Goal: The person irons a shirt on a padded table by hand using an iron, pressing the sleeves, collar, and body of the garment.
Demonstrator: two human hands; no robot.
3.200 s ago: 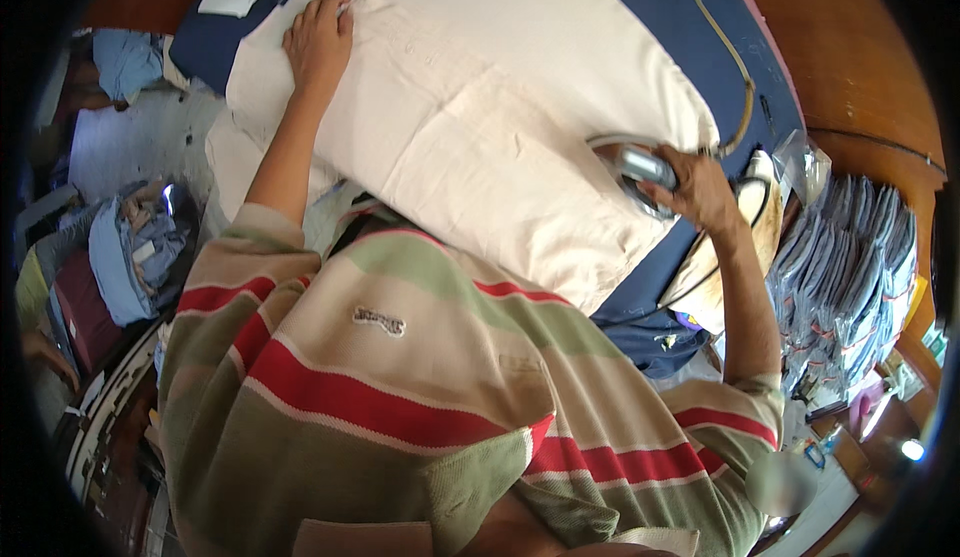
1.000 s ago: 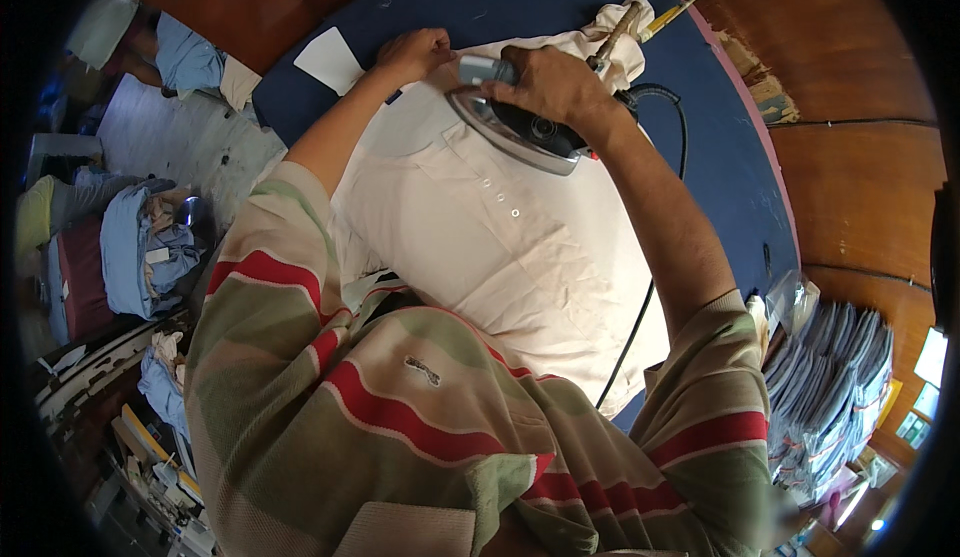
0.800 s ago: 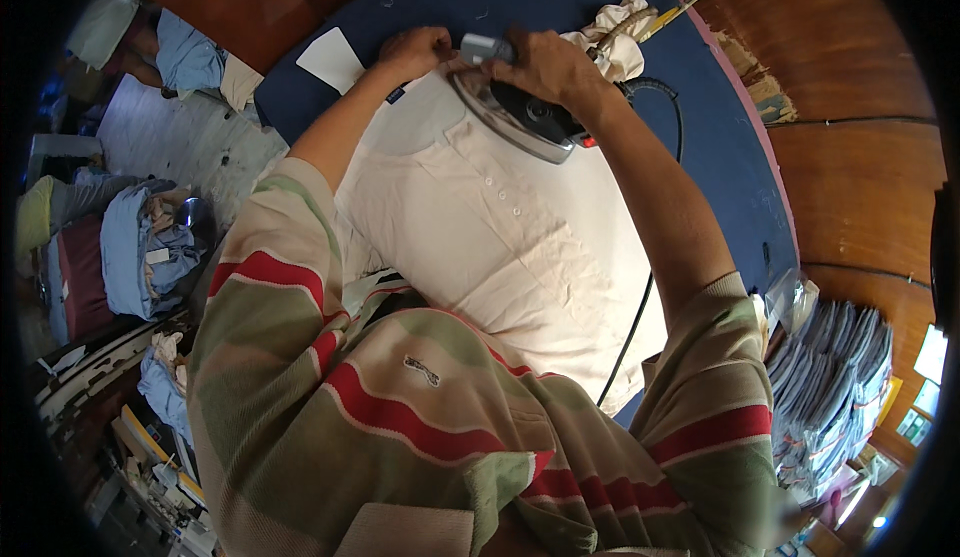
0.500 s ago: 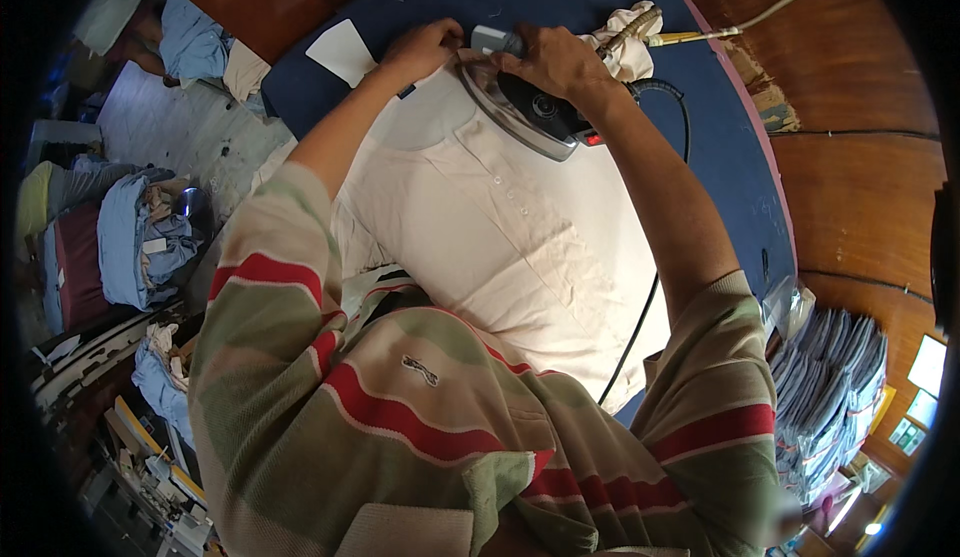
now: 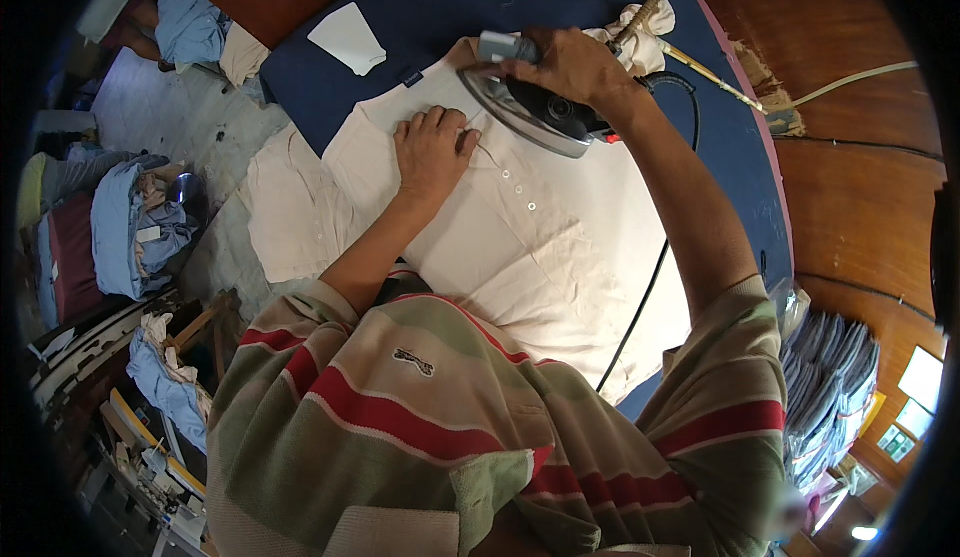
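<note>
striped knit shirt [image 5: 390, 457] filling six o'clock on my feed, tan and olive, red bands edged thinly in white, small dark emblem [image 5: 413, 362] toward seven, green collar [image 5: 490, 497] at six, short striped left sleeve [image 5: 290, 342] toward eight, matching right sleeve [image 5: 720, 422] toward four

Grey stack [image 5: 822, 382], perhaps garments, near brown panelling [image 5: 860, 207] at right, with blue cloth [image 5: 116, 232] at left.

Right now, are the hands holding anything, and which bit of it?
The right hand holds the iron by its handle. The left hand is on the cream shirt; I can't tell whether it pinches the cloth.
</note>
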